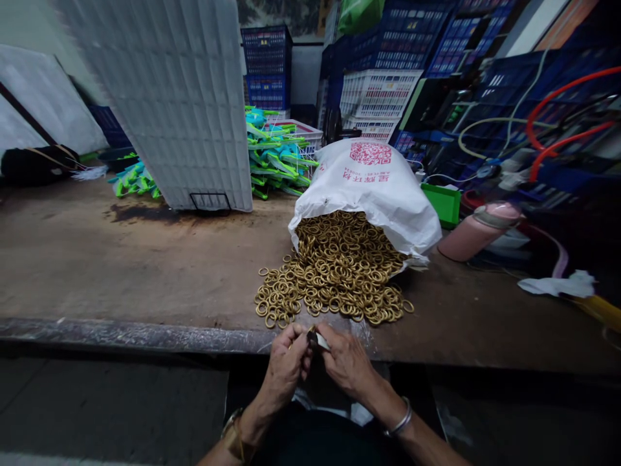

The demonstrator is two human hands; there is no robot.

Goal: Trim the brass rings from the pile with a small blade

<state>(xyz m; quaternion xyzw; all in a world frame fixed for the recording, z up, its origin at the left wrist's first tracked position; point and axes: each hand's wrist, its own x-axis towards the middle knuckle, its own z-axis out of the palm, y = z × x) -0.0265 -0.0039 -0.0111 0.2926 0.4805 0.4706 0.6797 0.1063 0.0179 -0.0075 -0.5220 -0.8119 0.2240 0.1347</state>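
Note:
At the table's front edge my two hands meet, both with fingers closed in a pinch. My left hand (286,362) grips a gold-coloured ring (312,329), mostly covered by the fingertips. Pressed against it is a small flat tool (323,342), pale with a dark end, held in my right hand (347,362); its exact kind is hidden by the fingers. Just beyond the hands lies a heap of similar gold rings (339,278). They spill from the mouth of a white sack (369,184) with red print, lying on its side.
The brown wooden table (145,272) has a worn front edge. A tall grey ribbed panel (184,103) stands at the left, with green and blue plastic parts (279,155) behind it. A pink bottle (478,230) and a green tray (441,204) stand right; stacked crates (381,94) rise behind.

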